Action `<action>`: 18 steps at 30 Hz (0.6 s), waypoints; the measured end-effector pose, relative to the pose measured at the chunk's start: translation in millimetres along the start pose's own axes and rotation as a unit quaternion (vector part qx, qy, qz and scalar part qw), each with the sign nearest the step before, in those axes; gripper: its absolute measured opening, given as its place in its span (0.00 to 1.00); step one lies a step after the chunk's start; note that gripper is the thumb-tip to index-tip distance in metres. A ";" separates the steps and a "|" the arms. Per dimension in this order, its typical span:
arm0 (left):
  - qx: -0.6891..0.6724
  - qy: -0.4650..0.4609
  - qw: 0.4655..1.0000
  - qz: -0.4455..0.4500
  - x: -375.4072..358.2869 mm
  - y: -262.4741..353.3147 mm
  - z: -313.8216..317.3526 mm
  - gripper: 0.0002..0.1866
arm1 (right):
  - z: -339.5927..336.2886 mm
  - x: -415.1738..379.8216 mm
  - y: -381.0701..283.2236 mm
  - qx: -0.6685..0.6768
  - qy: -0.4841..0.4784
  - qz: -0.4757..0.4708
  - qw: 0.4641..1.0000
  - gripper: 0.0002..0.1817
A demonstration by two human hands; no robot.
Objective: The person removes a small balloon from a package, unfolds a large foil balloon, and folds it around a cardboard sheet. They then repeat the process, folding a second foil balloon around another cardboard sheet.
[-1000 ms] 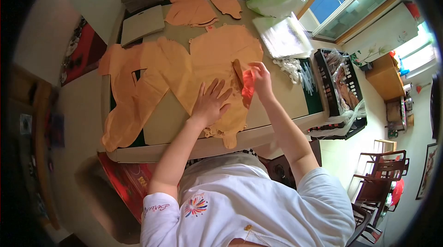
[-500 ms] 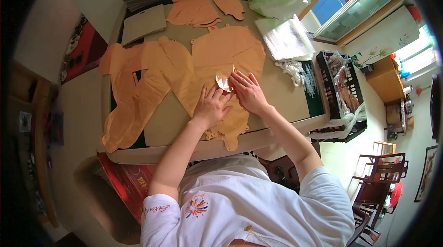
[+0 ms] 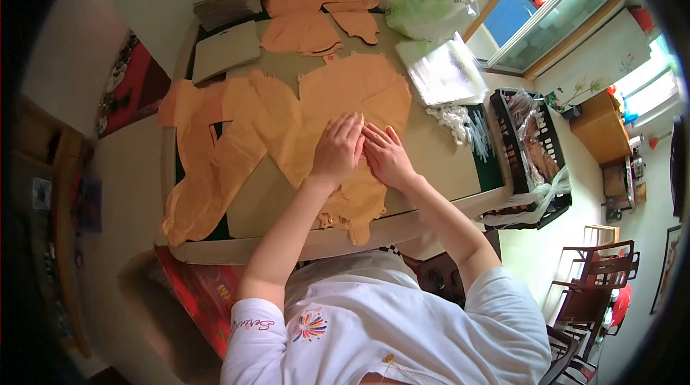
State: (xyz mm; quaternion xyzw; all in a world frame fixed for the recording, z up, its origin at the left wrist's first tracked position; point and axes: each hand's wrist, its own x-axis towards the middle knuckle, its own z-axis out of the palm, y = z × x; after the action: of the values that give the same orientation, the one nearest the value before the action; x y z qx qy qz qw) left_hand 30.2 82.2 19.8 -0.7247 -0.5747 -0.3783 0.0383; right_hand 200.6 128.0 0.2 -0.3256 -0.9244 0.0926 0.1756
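Note:
A flat, uninflated orange-gold foil balloon [image 3: 352,83] with a scalloped outline lies across the table in front of me. On its middle rest my left hand [image 3: 338,148] and my right hand [image 3: 387,156], side by side with fingertips nearly meeting. Both hands lie flat with fingers stretched out, palms down on the foil. The patch of foil under them is hidden. To the left, touching it, spreads another flat orange-gold foil piece [image 3: 215,148] with long limb-like parts.
More orange foil pieces [image 3: 309,15] lie at the back, beside stacked cardboard sheets [image 3: 226,51]. Clear plastic sleeves [image 3: 442,72], white ribbon [image 3: 451,122] and thin straws [image 3: 479,133] sit at the right. A black crate [image 3: 514,148] with plastic-wrapped items stands beyond the table edge.
My left hand has moved up and to the right, beside my right hand. The shiny raised fold of foil between them is now covered or flattened.

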 end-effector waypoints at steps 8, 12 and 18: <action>0.081 -0.135 0.985 -0.069 -5.5 -24.7 32.0 0.23 | 1.6 3.3 -0.2 0.028 0.027 -0.001 0.999 0.21; 0.095 -0.143 0.983 -0.068 -6.0 -23.8 31.9 0.22 | -16.1 34.9 7.9 0.243 0.050 0.152 0.957 0.18; 0.105 -0.144 0.983 -0.053 -4.4 -20.8 27.8 0.22 | -3.1 133.7 86.4 0.100 0.098 0.469 0.872 0.22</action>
State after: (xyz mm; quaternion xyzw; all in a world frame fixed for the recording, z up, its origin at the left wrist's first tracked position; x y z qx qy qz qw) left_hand 26.1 99.2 -10.5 -0.7319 -0.6482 -0.2097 0.0108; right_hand 153.8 279.7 13.8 -0.7092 -0.6267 0.2235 0.2332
